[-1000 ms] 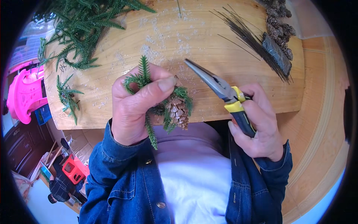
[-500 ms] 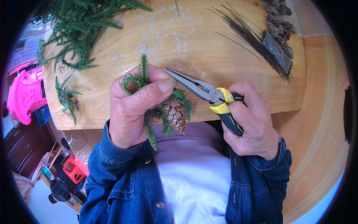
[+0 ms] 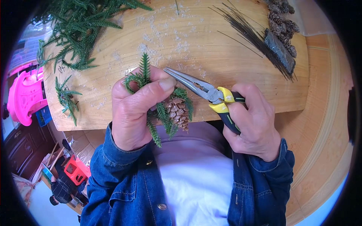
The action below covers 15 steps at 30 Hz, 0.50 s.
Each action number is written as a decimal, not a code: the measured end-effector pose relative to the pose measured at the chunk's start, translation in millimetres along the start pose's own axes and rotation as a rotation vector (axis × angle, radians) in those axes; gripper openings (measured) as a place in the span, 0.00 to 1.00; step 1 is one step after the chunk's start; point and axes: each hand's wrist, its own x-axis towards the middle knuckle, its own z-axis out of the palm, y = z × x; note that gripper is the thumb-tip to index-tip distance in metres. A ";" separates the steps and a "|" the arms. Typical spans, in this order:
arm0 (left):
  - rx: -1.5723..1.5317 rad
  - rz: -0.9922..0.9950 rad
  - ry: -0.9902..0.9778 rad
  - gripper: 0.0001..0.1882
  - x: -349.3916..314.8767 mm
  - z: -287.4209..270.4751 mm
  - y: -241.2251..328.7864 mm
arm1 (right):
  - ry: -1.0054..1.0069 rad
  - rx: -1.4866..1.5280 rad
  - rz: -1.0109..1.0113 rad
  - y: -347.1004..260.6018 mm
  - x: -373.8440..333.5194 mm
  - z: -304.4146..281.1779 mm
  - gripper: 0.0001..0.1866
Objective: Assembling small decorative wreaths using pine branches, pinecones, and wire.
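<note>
My left hand [image 3: 132,113] is closed in a pinch around a green artificial pine sprig [image 3: 144,67], whose needled tips stick out above and below the fingers. A brown pine cone [image 3: 178,113] hangs among the sprig's lower tips, just right of my left thumb. My right hand [image 3: 254,122] grips long-nose pliers [image 3: 215,95] with yellow and black handles. The pliers point up and left, and their tips are beside my left thumb and forefinger. Whether the tips bite on a wire there is too small to tell.
On the wooden table [image 3: 151,22] lie a heap of green sprigs [image 3: 86,26] at the far left and a small loose sprig [image 3: 67,100] nearer. A bundle of thin dark wires [image 3: 249,34] and several pine cones [image 3: 281,24] lie far right. White flecks are scattered mid-table. A pink chair [image 3: 28,96] stands left.
The pliers and my right hand have shifted slightly left, their tips staying by my left thumb. The sprig and pine cone have risen a little.
</note>
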 end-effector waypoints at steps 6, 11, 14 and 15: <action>0.043 0.036 0.042 0.04 1.2 -1.5 -3.8 | 0.007 -0.072 -0.021 -2.7 1.0 1.0 0.19; 0.059 0.031 0.055 0.05 -0.7 -1.7 -5.2 | 0.002 -0.031 -0.029 -6.2 1.5 1.1 0.15; 0.071 0.029 0.041 0.05 -1.5 -1.8 -4.5 | -0.034 -0.020 -0.013 -5.9 0.4 -1.6 0.14; 0.092 0.041 0.015 0.05 -1.4 -2.0 -3.6 | -0.053 0.108 0.005 -2.7 0.0 -3.3 0.13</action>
